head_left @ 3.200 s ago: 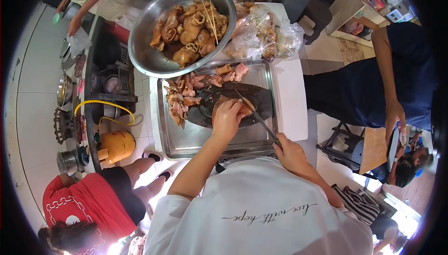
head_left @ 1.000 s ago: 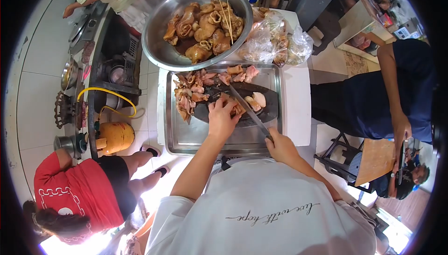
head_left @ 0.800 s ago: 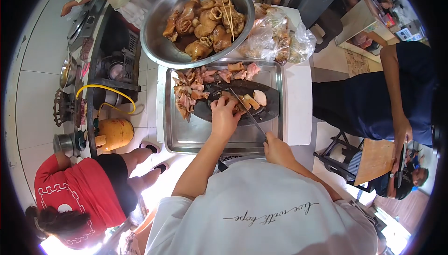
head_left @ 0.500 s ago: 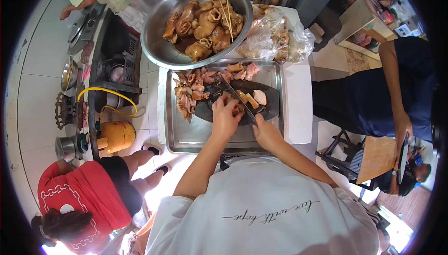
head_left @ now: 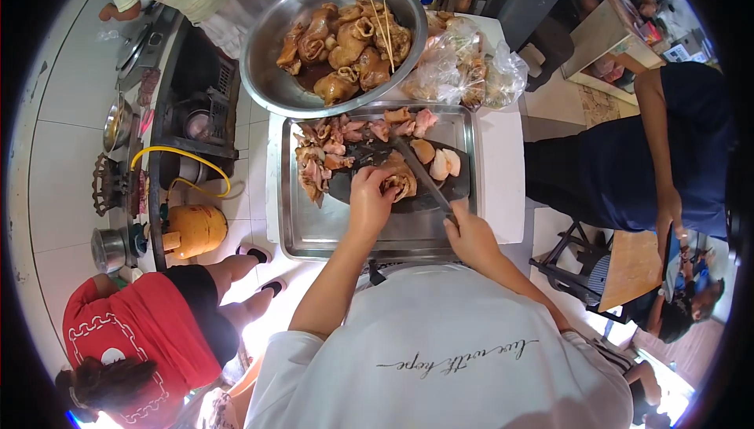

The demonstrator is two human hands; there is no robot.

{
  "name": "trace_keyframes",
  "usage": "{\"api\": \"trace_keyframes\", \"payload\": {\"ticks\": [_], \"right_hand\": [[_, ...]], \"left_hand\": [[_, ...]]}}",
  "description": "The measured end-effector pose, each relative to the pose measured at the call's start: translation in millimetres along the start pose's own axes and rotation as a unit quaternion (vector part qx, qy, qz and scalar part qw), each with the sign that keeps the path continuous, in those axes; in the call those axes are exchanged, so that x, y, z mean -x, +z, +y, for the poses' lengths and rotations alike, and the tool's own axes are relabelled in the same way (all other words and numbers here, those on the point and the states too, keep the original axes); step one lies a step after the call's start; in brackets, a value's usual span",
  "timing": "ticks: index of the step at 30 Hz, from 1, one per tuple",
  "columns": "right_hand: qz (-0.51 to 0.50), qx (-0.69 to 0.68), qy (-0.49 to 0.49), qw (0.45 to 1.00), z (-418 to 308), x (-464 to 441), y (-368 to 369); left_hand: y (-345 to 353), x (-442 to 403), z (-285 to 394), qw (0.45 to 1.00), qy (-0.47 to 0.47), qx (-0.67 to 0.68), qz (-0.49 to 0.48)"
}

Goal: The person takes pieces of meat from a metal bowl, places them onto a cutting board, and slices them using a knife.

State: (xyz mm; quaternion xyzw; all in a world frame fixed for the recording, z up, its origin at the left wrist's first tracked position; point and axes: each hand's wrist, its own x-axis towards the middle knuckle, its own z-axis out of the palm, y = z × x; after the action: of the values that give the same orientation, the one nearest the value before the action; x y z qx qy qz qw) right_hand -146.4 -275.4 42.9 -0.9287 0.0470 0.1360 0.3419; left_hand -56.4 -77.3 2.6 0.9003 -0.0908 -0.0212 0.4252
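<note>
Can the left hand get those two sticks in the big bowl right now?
Probably yes, if the left hand lets go of the meat piece it is holding. The sticks are uncovered in the bowl, beyond the chopped meat, and nothing tall seems to block the way.

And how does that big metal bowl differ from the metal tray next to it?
The bowl is round, while the tray has straight sides. The bowl is deep; the tray is shallow. The bowl holds brown meat chunks and two thin sticks; the tray holds a dark board and cut pieces. Both are shiny metal.
</note>
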Motion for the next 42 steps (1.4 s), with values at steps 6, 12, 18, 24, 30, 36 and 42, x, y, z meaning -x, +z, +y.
{"api": "trace_keyframes", "payload": {"ticks": [6,12,18,24,30,36,42], "right_hand": [[-0.047,0.036,-0.030,0.998,8,20,-1],[-0.100,0.055,0.026,0.993,1,21,-8],[-0.086,0.090,0.000,0.992,5,0,28],[-0.068,0.079,-0.029,0.994,-11,-53,42],[-0.081,0.070,0.000,0.994,22,7,28],[-0.055,0.099,0.001,0.994,41,11,8],[-0.003,0.065,-0.016,0.998,19,-6,-4]], "left_hand": [[7,9,5,0.997,0.019,-0.065,0.030],[6,-1,1,0.997,0.042,-0.072,-0.010],[12,-5,-7,0.995,0.037,-0.086,-0.039],[15,-2,-9,0.995,0.047,-0.088,-0.003],[14,0,-5,0.997,0.019,-0.067,0.025],[11,-7,-6,0.998,0.051,-0.031,-0.010],[4,-7,1,0.995,0.092,-0.022,-0.025]]}}
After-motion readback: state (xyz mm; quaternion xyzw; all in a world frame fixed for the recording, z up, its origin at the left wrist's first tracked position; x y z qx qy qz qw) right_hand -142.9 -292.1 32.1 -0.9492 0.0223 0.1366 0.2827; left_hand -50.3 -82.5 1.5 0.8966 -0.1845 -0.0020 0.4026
